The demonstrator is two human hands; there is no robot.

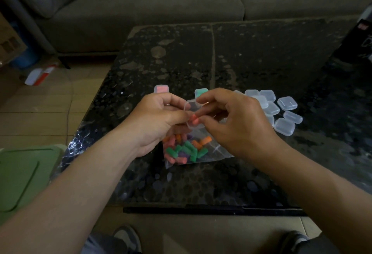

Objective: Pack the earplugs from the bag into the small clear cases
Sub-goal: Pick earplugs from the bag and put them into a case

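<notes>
Earplugs mostly sit in the bag on the worktop, but pink ones are in the open case the left hand pinches. Meanwhile the right hand pinches its lid, so snapping it shut looks next.

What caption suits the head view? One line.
The left hand and right hand hold an open clear case with pink earplugs over the bag of earplugs.
</notes>
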